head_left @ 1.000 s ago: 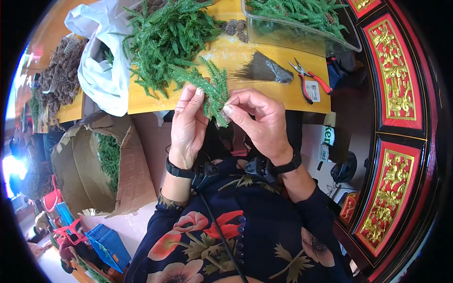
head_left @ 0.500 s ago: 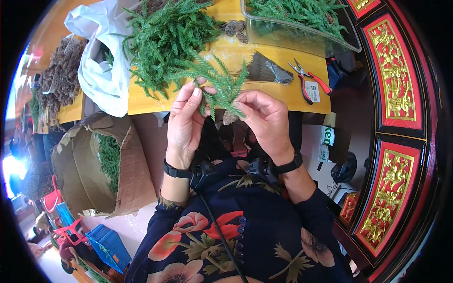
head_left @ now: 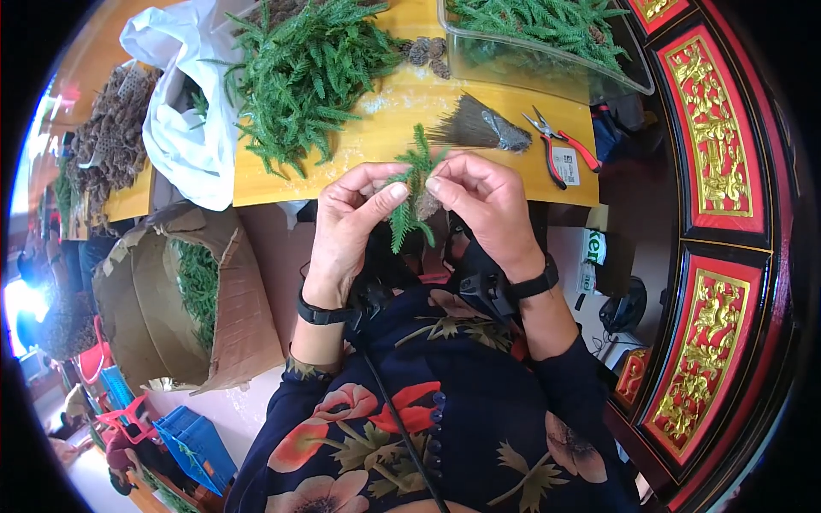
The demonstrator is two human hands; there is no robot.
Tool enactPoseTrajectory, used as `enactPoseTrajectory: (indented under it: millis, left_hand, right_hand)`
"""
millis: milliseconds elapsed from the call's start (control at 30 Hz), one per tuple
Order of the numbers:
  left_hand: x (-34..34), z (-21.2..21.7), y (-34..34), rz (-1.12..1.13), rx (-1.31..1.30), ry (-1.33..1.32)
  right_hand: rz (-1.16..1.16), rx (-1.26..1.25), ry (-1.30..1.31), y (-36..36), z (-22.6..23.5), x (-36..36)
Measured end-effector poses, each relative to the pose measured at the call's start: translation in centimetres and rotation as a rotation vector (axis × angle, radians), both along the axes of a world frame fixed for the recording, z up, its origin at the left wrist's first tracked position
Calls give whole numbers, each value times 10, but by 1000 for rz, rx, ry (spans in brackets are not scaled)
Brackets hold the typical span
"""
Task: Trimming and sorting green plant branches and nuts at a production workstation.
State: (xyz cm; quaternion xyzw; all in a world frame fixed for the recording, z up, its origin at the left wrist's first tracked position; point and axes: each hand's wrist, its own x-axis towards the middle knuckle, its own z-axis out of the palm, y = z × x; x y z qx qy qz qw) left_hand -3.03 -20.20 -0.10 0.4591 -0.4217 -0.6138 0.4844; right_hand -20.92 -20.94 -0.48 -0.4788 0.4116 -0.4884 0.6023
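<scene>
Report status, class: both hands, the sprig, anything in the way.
Left hand and right hand both pinch the green sprig above the table edge. Sprig upright between fingertips. Wire bundle and pliers lie beyond, apart; nothing blocking.

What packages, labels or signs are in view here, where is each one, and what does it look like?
White plastic bag: table's left end, crumpled, open.
Brown cardboard box: floor at left, open, greenery inside.
Clear plastic tub: table's far right, holding green sprigs.
White label: beside red-handled pliers, small, rectangular.

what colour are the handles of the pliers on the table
Red, seen in the head view: the pliers lie on the yellow table.
</scene>
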Motion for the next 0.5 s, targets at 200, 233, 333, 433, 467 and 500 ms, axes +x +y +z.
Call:
enactPoseTrajectory:
  millis: [200,233,333,433,467,500]
  left_hand:
    - [4,-7,-4,-44,59,222]
    - [4,-7,-5,-64,56,272]
    - [3,-6,-4,-48,82,290]
    - [1,-4,-4,9,71,308]
    - [-1,-3,-4,56,47,316]
    - [-2,-1,-4,104,24,325]
  right_hand:
    - [-44,37,5,2,0,0]
    - [-61,33,-8,3,-1,1]
    - [-95,25,-34,3,-3,3]
    - [-127,28,-35,4,-4,4]
    - [-127,28,-35,4,-3,4]
    - [-148,38,-41,4,-3,4]
